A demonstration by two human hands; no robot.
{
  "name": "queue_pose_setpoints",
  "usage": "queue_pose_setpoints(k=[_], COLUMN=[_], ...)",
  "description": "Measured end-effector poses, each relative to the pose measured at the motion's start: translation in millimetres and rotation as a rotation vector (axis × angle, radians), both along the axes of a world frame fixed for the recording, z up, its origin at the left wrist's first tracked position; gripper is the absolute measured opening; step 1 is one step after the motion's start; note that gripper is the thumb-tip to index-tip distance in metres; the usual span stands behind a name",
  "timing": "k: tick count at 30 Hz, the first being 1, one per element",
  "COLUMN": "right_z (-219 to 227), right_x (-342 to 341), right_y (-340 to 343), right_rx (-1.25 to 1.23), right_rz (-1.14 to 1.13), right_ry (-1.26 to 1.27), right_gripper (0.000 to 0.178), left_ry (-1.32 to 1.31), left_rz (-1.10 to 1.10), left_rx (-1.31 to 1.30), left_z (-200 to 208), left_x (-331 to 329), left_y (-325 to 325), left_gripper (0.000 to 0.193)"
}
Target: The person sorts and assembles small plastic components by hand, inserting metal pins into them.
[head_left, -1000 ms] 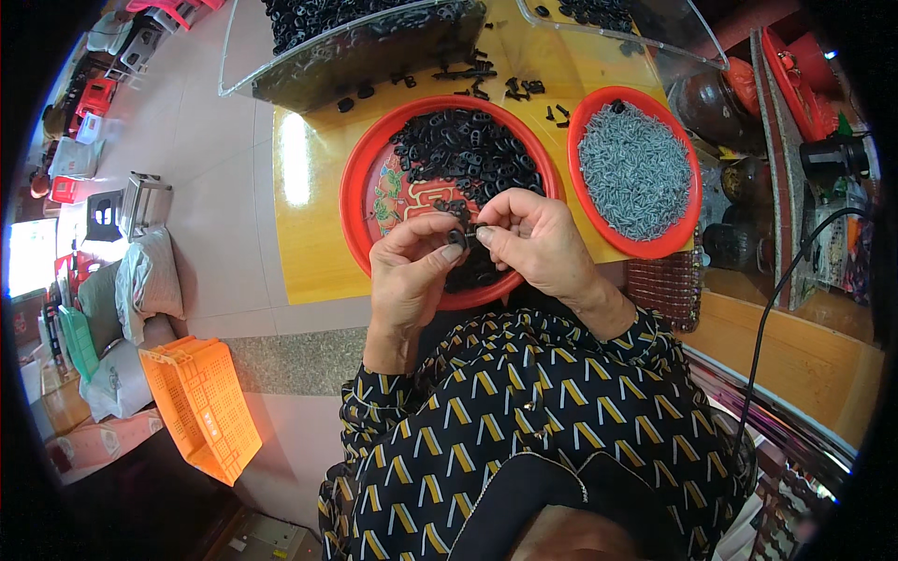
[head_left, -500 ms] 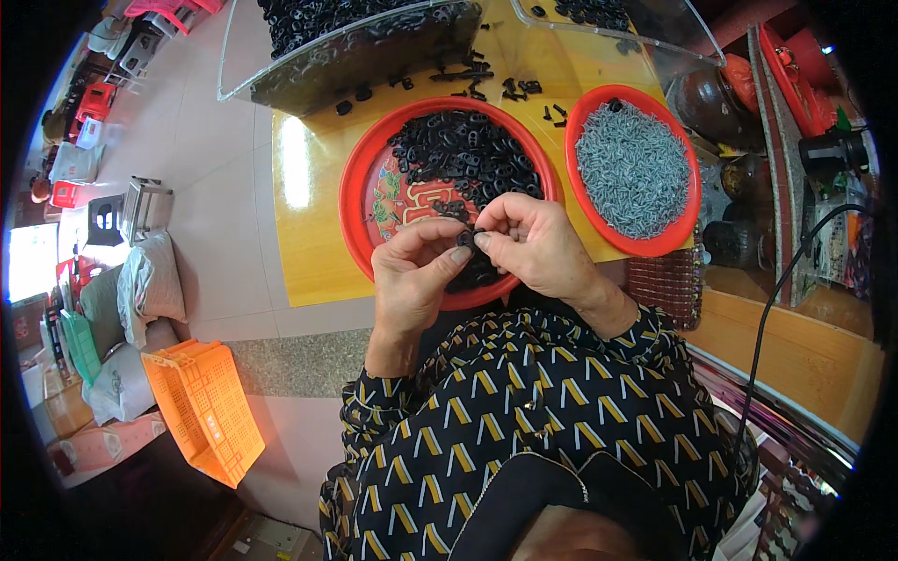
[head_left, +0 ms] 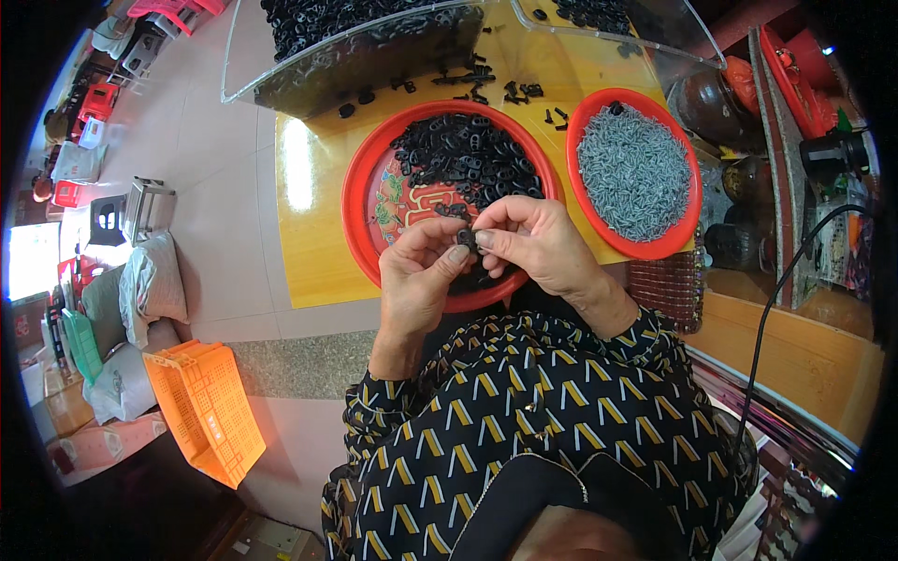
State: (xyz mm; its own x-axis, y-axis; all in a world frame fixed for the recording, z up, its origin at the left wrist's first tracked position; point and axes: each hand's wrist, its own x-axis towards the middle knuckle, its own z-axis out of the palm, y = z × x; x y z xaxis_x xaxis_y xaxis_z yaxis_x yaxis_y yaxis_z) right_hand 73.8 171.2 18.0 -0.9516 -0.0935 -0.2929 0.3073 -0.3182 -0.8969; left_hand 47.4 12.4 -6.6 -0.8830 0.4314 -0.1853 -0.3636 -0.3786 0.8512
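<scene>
My left hand and my right hand meet over the near rim of a round red tray. Their fingertips pinch one small black plastic part between them. The tray holds a heap of similar black parts at its far side. To the right sits a red bowl filled with small grey metal pieces. Both stand on a yellow tabletop.
A clear plastic bin full of black parts stands at the far edge, with loose black parts scattered before it. An orange crate lies on the floor at lower left. Shelves with pots and a black cable are on the right.
Both hands stay together over the tray. The fingers have shifted slightly around the small black part.
</scene>
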Motion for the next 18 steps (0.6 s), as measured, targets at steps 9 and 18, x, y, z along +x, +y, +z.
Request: queue_pose_setpoints(k=[9, 18], right_z=[-1.4, -0.2], right_x=[3.5, 2.5], right_y=[4.4, 6.5], right_rx=[0.189, 0.254], right_rz=[-0.016, -0.125], right_ry=[0.135, 0.134], right_gripper=[0.013, 0.009], left_ry=[-0.053, -0.08], left_rz=[0.025, 0.03], left_rx=[0.132, 0.201], left_z=[-5.2, -3.9], left_x=[-2.3, -2.3], left_y=[-0.3, -0.1], left_gripper=[0.024, 0.025])
